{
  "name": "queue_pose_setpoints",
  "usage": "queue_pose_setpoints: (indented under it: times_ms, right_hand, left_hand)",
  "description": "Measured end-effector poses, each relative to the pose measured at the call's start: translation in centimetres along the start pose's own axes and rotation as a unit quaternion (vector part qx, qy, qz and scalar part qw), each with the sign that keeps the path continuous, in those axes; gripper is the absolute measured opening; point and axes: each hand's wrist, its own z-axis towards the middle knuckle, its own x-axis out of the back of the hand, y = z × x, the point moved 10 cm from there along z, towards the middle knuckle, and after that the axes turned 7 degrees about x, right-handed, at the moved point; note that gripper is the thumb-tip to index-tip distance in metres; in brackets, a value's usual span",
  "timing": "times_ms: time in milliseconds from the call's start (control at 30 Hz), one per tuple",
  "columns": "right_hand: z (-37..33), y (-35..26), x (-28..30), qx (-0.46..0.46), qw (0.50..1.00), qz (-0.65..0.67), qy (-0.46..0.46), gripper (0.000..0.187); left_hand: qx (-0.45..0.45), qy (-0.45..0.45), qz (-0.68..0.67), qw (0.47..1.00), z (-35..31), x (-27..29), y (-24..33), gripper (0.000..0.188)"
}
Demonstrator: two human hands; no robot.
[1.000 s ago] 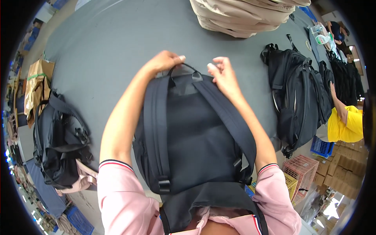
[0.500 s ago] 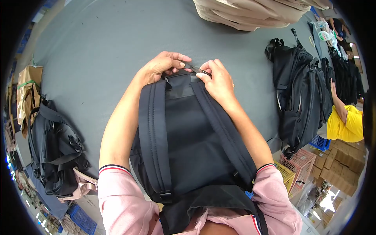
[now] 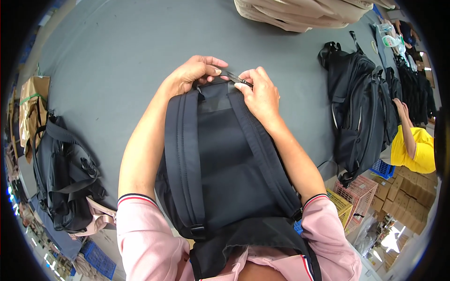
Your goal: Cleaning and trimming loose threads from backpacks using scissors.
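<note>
A black backpack [image 3: 229, 164] lies in front of me, its two padded shoulder straps facing up and its top edge pointing away. My left hand [image 3: 193, 75] is closed in a pinch on the dark handle loop at that top edge. In my right hand [image 3: 263, 96] is a pair of small thread snips [image 3: 239, 80], dark-handled with a narrow metal blade. The blade tips reach toward my left fingertips at the handle. Exactly what lies between the tips is too small to make out.
A grey table [image 3: 126, 61] spreads under the work. Beige bags [image 3: 300, 14] lie at the far edge, black backpacks [image 3: 356, 107] at right, and another black bag [image 3: 65, 178] at left. A person in a yellow shirt [image 3: 415, 147] works beyond the right side. Plastic crates [image 3: 358, 194] stand below.
The snips have shifted slightly and more of their blade shows near my left fingertips. Both hands stay at the backpack's top edge. The person in yellow has moved their hands.
</note>
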Motion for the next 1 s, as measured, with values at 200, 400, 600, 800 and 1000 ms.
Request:
queue_pose_setpoints:
  times_ms: [200, 400, 600, 800, 1000]
  right_hand:
    - [0.0, 0.3, 0.0, 0.006, 1.000, 0.014, 0.015, 0.017]
    - [0.1, -0.2, -0.1, -0.004, 1.000, -0.006, -0.001, 0.017]
    - [0.1, -0.4, 0.2, 0.017, 1.000, 0.001, 0.021, 0.016]
    - [-5.2, 3.6, 2.8, -0.114, 0.938, 0.320, -0.063, 0.027]
    - [-14.6, 2.5, 5.6, -0.142, 0.890, 0.317, -0.295, 0.041]
  left_hand:
    - [0.004, 0.011, 0.000, 1.000, -0.2, 0.1, 0.0, 0.028]
    - [0.007, 0.026, 0.006, 1.000, -0.3, 0.3, -0.1, 0.028]
    - [0.000, 0.047, 0.003, 0.999, -0.7, 0.9, -0.1, 0.027]
    - [-0.184, 0.274, 0.058, 0.942, -12.7, 3.7, 2.2, 0.056]
    - [-0.199, 0.218, -0.005, 0.955, -21.5, -1.8, -4.2, 0.071]
